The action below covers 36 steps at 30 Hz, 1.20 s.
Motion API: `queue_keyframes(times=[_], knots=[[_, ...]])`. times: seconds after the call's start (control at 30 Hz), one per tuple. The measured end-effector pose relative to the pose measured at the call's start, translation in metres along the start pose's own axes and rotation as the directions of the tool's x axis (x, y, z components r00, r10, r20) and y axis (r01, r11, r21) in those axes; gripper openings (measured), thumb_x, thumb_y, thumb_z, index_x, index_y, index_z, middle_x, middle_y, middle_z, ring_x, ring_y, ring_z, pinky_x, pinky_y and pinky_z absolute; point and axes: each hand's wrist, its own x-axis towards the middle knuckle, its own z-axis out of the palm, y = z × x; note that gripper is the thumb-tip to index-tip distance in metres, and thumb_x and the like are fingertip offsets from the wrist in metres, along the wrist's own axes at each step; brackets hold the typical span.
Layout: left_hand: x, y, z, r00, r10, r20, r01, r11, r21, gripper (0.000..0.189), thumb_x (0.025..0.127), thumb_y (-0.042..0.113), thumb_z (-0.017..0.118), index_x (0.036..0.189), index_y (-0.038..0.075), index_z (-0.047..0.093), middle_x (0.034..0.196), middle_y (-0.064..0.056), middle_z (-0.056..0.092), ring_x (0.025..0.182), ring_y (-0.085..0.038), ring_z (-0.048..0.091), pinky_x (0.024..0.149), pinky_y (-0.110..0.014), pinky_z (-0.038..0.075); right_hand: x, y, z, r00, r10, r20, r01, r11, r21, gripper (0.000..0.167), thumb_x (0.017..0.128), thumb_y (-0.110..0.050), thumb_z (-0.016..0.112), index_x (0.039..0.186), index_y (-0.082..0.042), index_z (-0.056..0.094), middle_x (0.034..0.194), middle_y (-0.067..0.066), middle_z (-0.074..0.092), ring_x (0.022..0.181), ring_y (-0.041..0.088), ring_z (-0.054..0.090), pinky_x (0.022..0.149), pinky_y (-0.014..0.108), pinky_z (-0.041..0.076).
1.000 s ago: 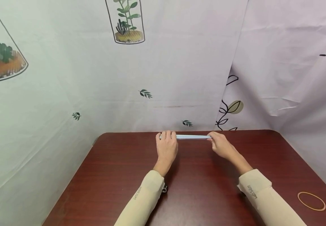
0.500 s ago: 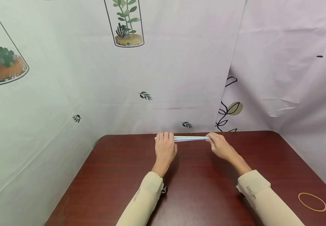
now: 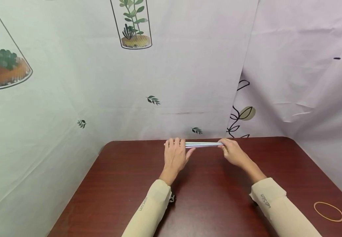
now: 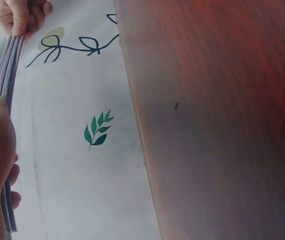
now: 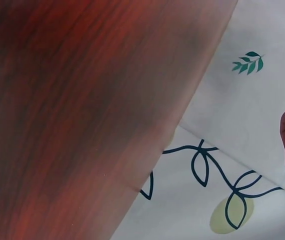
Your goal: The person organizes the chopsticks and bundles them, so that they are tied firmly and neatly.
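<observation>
We have our left arm [image 3: 147, 210] and right arm [image 3: 283, 210] stretched forward, both in cream fabric sleeves [image 3: 160, 189] with bare wrists. Our bare left hand [image 3: 174, 157] shows its back, fingers [image 3: 177, 142] bent in a grip, thumb [image 3: 190, 152] angled rightward; our bare right hand [image 3: 233, 153] is turned inward in a pinch.

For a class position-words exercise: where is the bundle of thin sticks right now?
In the head view, the bundle of thin sticks is right of centre, held between the left hand and right hand, seen just below the table's far edge.
</observation>
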Motion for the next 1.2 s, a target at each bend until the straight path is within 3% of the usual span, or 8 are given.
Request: queue_keyframes(times=[0.13, 0.27, 0.47, 0.7, 0.9, 1.07, 1.2], knots=[[0.000, 0.000, -0.001, 0.999, -0.015, -0.037, 0.015, 1.000, 0.003, 0.054, 0.090, 0.064, 0.055, 0.092, 0.010, 0.064, 0.081, -0.007, 0.056, 0.077, -0.028, 0.050, 0.078, -0.039, 0.042, 0.001, -0.001, -0.002, 1.000, 0.004, 0.005, -0.004, 1.000, 0.003, 0.009, 0.086, 0.007, 0.067, 0.089, -0.001, 0.064, 0.080, 0.005, 0.062, 0.071, 0.017, 0.055, 0.065, 0.039, 0.047], [0.002, -0.001, -0.004, 1.000, -0.005, -0.029, 0.006, 1.000, 0.024, 0.051, 0.090, 0.061, 0.057, 0.088, 0.009, 0.060, 0.079, -0.006, 0.054, 0.077, -0.026, 0.049, 0.079, -0.036, 0.041, 0.002, -0.003, -0.002, 1.000, -0.003, 0.000, 0.003, 1.000, 0.000, 0.010, 0.086, 0.008, 0.067, 0.089, -0.001, 0.064, 0.080, 0.005, 0.063, 0.071, 0.018, 0.056, 0.065, 0.039, 0.048], [0.002, -0.002, -0.005, 1.000, 0.008, -0.024, -0.007, 1.000, 0.019, 0.042, 0.084, 0.048, 0.072, 0.087, 0.008, 0.059, 0.078, -0.005, 0.059, 0.079, -0.026, 0.058, 0.080, -0.038, 0.045, 0.005, -0.003, -0.001, 0.999, -0.044, -0.011, 0.044, 0.999, -0.001, 0.012, 0.085, 0.010, 0.067, 0.088, -0.002, 0.063, 0.079, 0.004, 0.062, 0.069, 0.016, 0.055, 0.063, 0.038, 0.047], [-0.001, 0.000, -0.005, 1.000, 0.009, -0.011, -0.008, 0.999, 0.044, 0.046, 0.088, 0.058, 0.063, 0.085, 0.012, 0.059, 0.079, -0.002, 0.060, 0.077, -0.022, 0.059, 0.069, -0.040, 0.041, 0.003, -0.001, -0.002, 0.999, -0.050, -0.001, 0.050, 0.999, -0.013, 0.016, 0.083, 0.013, 0.065, 0.087, -0.002, 0.061, 0.076, 0.003, 0.059, 0.068, 0.013, 0.051, 0.061, 0.035, 0.046], [-0.002, -0.001, -0.002, 0.996, 0.034, -0.086, -0.032, 0.999, 0.026, 0.050, 0.086, 0.061, 0.062, 0.084, 0.011, 0.064, 0.081, -0.003, 0.064, 0.077, -0.022, 0.062, 0.068, -0.039, 0.045, 0.001, -0.003, -0.004, 1.000, -0.027, 0.011, 0.027, 1.000, 0.000, 0.014, 0.083, 0.011, 0.067, 0.088, -0.001, 0.062, 0.079, 0.006, 0.061, 0.068, 0.016, 0.053, 0.062, 0.037, 0.047], [0.001, -0.004, -0.002, 0.993, 0.045, -0.109, -0.046, 0.999, -0.005, 0.040, 0.081, 0.049, 0.070, 0.081, 0.011, 0.058, 0.076, -0.003, 0.058, 0.074, -0.023, 0.059, 0.069, -0.038, 0.044, 0.003, -0.003, -0.007, 0.998, -0.036, 0.042, 0.037, 0.999, -0.019, 0.010, 0.086, 0.006, 0.067, 0.089, -0.002, 0.062, 0.080, 0.005, 0.062, 0.071, 0.017, 0.056, 0.064, 0.039, 0.049], [0.006, -0.005, -0.002, 0.993, 0.051, -0.105, -0.054, 0.998, -0.022, 0.037, 0.082, 0.047, 0.066, 0.080, 0.012, 0.054, 0.075, -0.003, 0.054, 0.073, -0.022, 0.056, 0.071, -0.038, 0.044, 0.005, -0.005, -0.012, 0.996, -0.039, 0.078, 0.045, 0.996, -0.078, 0.006, 0.089, 0.002, 0.066, 0.091, -0.003, 0.062, 0.077, 0.001, 0.057, 0.069, 0.016, 0.054, 0.064, 0.038, 0.047]])
